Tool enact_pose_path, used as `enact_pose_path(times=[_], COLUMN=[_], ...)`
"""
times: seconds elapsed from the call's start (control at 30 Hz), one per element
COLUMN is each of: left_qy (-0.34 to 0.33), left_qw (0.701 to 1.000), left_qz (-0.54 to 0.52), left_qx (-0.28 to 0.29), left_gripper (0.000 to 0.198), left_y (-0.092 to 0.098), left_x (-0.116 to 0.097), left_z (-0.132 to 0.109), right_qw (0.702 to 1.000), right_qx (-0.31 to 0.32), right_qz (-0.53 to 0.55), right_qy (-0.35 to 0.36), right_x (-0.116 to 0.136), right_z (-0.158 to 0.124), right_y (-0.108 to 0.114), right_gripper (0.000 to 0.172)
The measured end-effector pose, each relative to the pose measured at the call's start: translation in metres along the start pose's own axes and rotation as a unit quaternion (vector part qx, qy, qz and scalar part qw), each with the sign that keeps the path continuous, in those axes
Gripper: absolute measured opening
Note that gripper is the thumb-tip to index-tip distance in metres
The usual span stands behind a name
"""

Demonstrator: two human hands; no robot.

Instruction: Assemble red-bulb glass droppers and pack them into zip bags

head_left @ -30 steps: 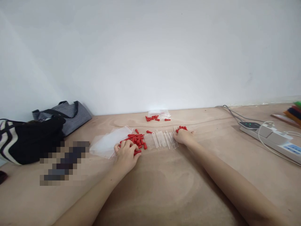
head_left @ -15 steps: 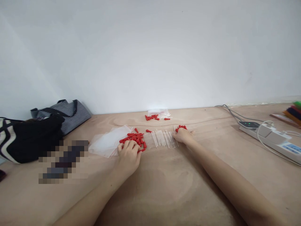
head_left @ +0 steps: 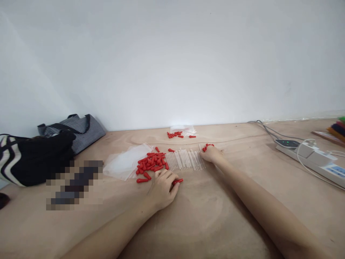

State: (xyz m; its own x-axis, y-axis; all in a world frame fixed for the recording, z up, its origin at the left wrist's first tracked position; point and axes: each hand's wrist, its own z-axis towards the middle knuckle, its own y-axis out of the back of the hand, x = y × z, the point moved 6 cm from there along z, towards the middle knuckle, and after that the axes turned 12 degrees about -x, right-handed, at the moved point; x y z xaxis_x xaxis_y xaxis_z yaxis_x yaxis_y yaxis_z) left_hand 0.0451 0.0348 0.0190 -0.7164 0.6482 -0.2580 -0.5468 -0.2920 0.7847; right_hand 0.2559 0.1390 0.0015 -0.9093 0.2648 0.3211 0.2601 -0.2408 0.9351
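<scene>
Head view shows me, nearest, one red bulb (head_left: 178,181) pinched by the left hand (head_left: 165,185), near the red pile (head_left: 152,161). This hand is palm down; farther, the right hand (head_left: 212,155) curls at the row of clear tubes (head_left: 184,159), beside more red bulbs (head_left: 207,147), but whether it grips any I cannot tell. All bulbs look smooth, one end rounder.

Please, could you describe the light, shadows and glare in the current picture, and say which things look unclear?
Head view: soft light on the white wall, brighter, like mild glare, low near its middle; head view: a soft shadow beside the right forearm; head view: the clear tubes partly blend together, hard to count; head view: a pixelated patch at left hides what lies there.
</scene>
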Motion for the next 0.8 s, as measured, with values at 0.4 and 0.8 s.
enact_pose_path(times=[0.4,0.8], left_qy=[0.008,0.031], left_qw=[1.000,0.999], left_qz=[-0.004,0.013], left_qx=[0.005,0.001], left_gripper=[0.010,0.009], left_y=[-0.001,-0.001], left_x=[0.001,0.013], left_z=[-0.001,0.000], right_qw=[0.999,0.898], right_qx=[-0.033,-0.096], right_qz=[-0.003,0.088], right_qy=[0.015,0.420], right_x=[0.003,0.003], right_z=[0.000,-0.090], right_y=[0.009,0.031], right_gripper=[0.017,0.022])
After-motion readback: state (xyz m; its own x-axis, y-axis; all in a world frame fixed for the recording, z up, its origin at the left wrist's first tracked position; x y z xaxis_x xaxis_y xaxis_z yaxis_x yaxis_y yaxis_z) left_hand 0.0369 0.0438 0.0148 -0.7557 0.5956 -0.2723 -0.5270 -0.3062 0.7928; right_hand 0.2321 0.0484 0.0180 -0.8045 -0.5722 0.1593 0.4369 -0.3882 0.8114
